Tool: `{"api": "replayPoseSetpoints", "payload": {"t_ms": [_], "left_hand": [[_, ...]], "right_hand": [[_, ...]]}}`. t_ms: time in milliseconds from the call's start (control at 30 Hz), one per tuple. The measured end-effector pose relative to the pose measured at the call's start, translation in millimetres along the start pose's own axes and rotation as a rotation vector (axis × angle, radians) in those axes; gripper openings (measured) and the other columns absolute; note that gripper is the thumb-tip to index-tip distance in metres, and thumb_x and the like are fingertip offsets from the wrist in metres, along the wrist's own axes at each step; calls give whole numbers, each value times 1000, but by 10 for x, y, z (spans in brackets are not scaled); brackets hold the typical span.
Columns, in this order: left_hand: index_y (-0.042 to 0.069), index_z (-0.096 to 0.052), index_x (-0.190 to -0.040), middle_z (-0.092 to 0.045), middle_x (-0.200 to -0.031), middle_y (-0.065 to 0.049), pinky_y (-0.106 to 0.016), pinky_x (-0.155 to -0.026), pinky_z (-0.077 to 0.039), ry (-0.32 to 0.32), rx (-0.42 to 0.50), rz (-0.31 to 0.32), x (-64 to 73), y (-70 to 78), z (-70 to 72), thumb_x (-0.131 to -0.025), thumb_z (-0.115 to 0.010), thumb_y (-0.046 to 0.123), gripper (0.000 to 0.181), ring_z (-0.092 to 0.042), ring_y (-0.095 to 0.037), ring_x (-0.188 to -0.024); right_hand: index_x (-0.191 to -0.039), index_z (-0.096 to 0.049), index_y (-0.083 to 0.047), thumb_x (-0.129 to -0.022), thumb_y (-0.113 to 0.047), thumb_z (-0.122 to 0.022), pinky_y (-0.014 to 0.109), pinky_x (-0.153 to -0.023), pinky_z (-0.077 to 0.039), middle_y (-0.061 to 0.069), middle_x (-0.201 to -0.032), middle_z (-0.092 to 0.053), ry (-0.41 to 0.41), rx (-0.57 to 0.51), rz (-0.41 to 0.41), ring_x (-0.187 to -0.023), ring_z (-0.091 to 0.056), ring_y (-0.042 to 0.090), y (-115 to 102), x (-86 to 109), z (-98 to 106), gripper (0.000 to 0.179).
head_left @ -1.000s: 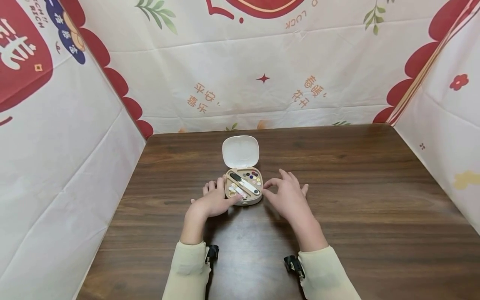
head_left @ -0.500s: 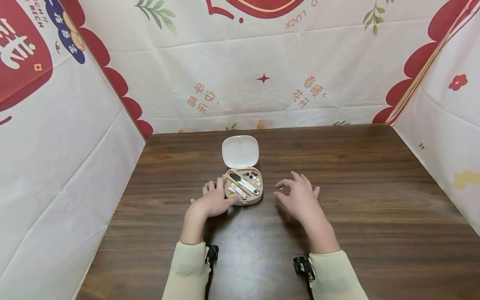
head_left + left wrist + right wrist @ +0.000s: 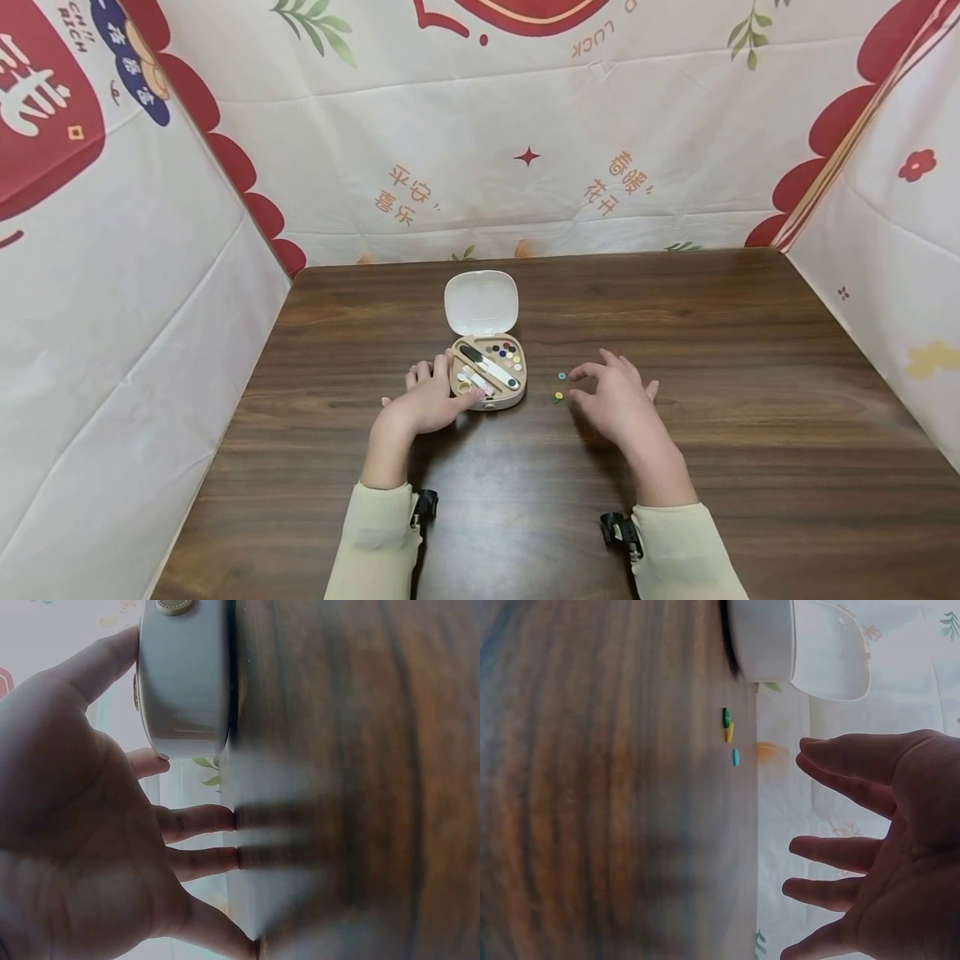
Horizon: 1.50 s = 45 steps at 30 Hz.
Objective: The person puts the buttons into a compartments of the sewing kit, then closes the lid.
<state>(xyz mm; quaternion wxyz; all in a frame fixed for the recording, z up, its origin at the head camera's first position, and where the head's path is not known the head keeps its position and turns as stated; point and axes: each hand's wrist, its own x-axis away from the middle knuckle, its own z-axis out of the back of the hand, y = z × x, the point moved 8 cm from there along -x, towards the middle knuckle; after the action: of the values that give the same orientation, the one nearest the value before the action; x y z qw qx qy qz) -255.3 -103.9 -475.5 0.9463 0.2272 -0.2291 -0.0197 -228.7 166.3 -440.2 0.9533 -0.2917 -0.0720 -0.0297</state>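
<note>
A sewing kit [image 3: 512, 398] lies with its white lid [image 3: 481, 303] raised at the back. Several coloured buttons [image 3: 503, 354] sit in its right compartment. A dark-and-white tool [image 3: 491, 368] lies diagonally across the middle. My left hand [image 3: 422, 408] rests at the kit's left, thumb over the front rim, a fingertip at the side wall, other fingertips on the table. Right of the kit lie a blue button [image 3: 562, 376], a yellow button [image 3: 558, 395] and a green button [image 3: 726, 718]. Just beyond them my right hand [image 3: 617, 405] hovers, fingers apart, holding nothing.
A brown wood-grain table [image 3: 750, 375] carries everything. Printed white cloth [image 3: 480, 183] hangs behind it and along both sides. A black wrist camera [image 3: 621, 531] is strapped at the right sleeve, and another camera [image 3: 425, 505] at the left.
My right hand has moved rightward from the kit's right edge, and its thumb and fingertips have spread. The small buttons now show loose on the table. The left hand and kit have stayed put.
</note>
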Motion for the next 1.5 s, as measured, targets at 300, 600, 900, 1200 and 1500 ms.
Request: {"api": "replayPoseSetpoints", "payload": {"t_ms": [300, 600, 900, 1200, 1500], "left_hand": [[32, -4, -158, -15, -161, -16, -86, -98, -10, 7, -6, -1, -8, -9, -7, -83, -46, 80, 98, -5, -35, -152], [33, -8, -157, -17, -160, -17, -86, -98, -10, 13, 1, -19, 5, 19, -12, -82, -47, 80, 97, -6, -36, -152], [32, -10, -157, -20, -159, -17, -86, -97, -11, 25, -4, -27, 21, 25, 10, -82, -47, 81, 97, -8, -36, -151], [34, -7, -157, -17, -160, -16, -85, -99, -10, 3, 11, -21, 32, 4, 1, -82, -49, 80, 98, -5, -35, -152], [33, -6, -157, -13, -162, -16, -85, -99, -9, -3, 4, -20, 23, 6, -3, -82, -48, 81, 99, -3, -35, -153]], "right_hand": [[-110, -72, -19, -90, -26, -68, 84, -101, -1, 24, -158, -27, -47, 19, -13, -146, -15, 51, 66, -53, -165, 21], [-114, -72, -22, -91, -22, -68, 86, -97, 1, 23, -162, -13, -157, 21, 0, -145, 0, 57, 57, -129, -313, 23], [-94, -72, -19, -90, -21, -70, 89, -92, -5, 24, -159, -23, -153, 54, -16, -142, -10, 60, 40, -243, -308, 6], [-77, -61, -13, -90, -17, -69, 90, -89, -6, 24, -160, -22, -159, 47, -15, -141, -8, 62, 30, -237, -322, 15], [-70, -60, -14, -92, -22, -65, 88, -91, -15, 23, -160, -23, -196, 64, 21, -144, -16, 56, 78, -261, -257, 24]]}}
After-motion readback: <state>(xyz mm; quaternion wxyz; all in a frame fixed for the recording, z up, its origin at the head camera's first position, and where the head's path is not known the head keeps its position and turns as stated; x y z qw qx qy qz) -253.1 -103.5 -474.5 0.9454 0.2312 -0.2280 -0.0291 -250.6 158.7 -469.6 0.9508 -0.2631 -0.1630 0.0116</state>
